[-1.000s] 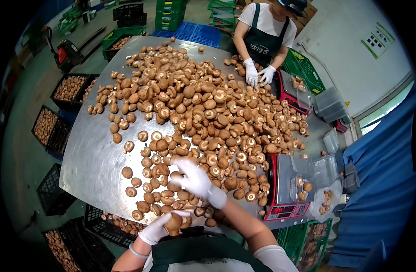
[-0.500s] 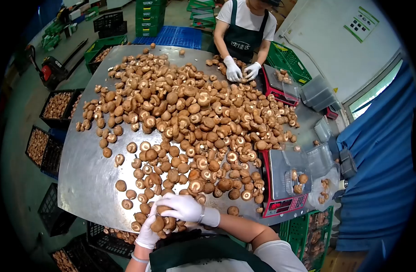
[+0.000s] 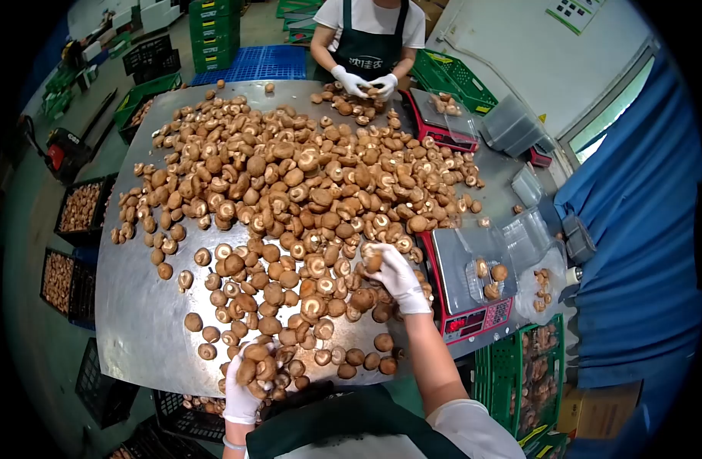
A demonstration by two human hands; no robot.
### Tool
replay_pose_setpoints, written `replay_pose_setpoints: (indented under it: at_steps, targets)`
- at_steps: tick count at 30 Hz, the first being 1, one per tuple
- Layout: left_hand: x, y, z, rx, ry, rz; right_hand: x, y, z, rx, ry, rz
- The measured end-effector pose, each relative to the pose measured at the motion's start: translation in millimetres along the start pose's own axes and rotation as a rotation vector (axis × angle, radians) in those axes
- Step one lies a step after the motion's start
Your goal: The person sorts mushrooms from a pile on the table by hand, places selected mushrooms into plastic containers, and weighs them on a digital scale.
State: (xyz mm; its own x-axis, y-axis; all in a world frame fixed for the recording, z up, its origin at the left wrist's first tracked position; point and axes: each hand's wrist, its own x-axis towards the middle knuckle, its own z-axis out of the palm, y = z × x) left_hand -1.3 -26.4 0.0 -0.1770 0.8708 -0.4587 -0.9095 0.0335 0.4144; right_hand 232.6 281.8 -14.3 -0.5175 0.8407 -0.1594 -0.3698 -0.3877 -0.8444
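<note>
With the table [image 3: 148,321] taken as a dial and the wearer's body at six o'clock, a broad pile of mushrooms [image 3: 290,176] covered its middle and spread up toward twelve, thinning to loose caps near six. The left hand [image 3: 240,394], in a white glove, lay at about seven o'clock by the near edge, its fingers curled around a handful of mushrooms [image 3: 255,369] bunched against the palm; how many it held could not be told. The right hand [image 3: 393,274], gloved too, was reaching out at four o'clock, its fingertips apparently pinching a single mushroom [image 3: 372,262] above the rim of the pile.

Just beyond the right hand, also near four o'clock, stood the red near scale [image 3: 473,323], its display lit, with a clear tray [image 3: 476,292] on its plate holding a few mushrooms. Empty clear containers [image 3: 527,236] lay past it toward three, where a blue curtain [image 3: 634,237] hung. At two o'clock sat a far scale [image 3: 450,139]. A co-worker [image 3: 370,46] in a dark apron stood at one o'clock, both gloved hands low over mushrooms. Black crates [image 3: 56,284] filled with mushrooms rested on the floor at nine.
</note>
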Motion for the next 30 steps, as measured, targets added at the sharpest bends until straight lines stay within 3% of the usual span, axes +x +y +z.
replay_pose_setpoints:
  at_steps: [1, 4, 5, 7, 9, 10, 11, 13, 15, 17, 18, 21, 22, 23, 25, 27, 30]
  targets:
    - [-3, 1, -3, 0.029, 0.039, 0.019, -10, -5, -6, 0.087, 0.005, 0.038]
    - [-16, -8, -4, -0.022, 0.229, 0.034, -28, 2, -10, -0.678, 0.222, 0.125]
    - [-16, -12, -12, -0.051, 0.240, 0.031, -38, 13, -3, -0.672, 0.232, 0.125]
    - [-11, -12, -11, -0.075, 0.234, 0.030, -55, 32, 5, -1.681, 0.163, -0.467]
    - [-11, -9, -1, 0.019, 0.135, -0.024, -63, 47, 2, -1.768, 0.099, -0.245]
    - [-10, -9, 4, 0.013, 0.135, -0.028, -61, 49, -5, -1.795, 0.101, -0.304]
    - [-7, -12, 10, 0.016, 0.130, -0.026, -57, 49, -14, -1.794, 0.106, -0.309]
    - [0, -19, 21, 0.068, 0.212, 0.056, -53, 44, -30, -0.718, 0.038, 0.103]
    - [9, -22, 32, 0.029, 0.129, 0.011, -66, 27, -38, -0.087, 0.005, 0.304]
    - [21, -30, 66, -0.093, 0.212, -0.097, -78, 18, -38, 0.284, -0.030, 0.311]
    - [34, -37, 72, -0.041, 0.132, -0.090, -77, 19, -49, 0.321, -0.120, 0.241]
    - [77, -69, 110, 0.079, -0.016, -0.112, -91, -33, -50, 0.397, -0.020, 0.165]
    - [90, -78, 133, 0.103, -0.124, -0.130, -95, -51, -59, 0.182, 0.017, 0.019]
    - [103, -90, 158, 0.138, -0.162, -0.145, -100, -71, -69, 0.209, 0.038, -0.058]
    - [108, -127, 218, 0.210, -0.196, -0.146, -118, -107, -108, 0.081, 0.166, -0.152]
    - [133, -153, 270, 0.307, -0.451, -0.124, -112, -152, -130, -0.089, 0.388, -0.237]
    - [162, -215, 314, 0.459, -0.512, 0.009, -124, -184, -168, -0.282, 0.598, -0.244]
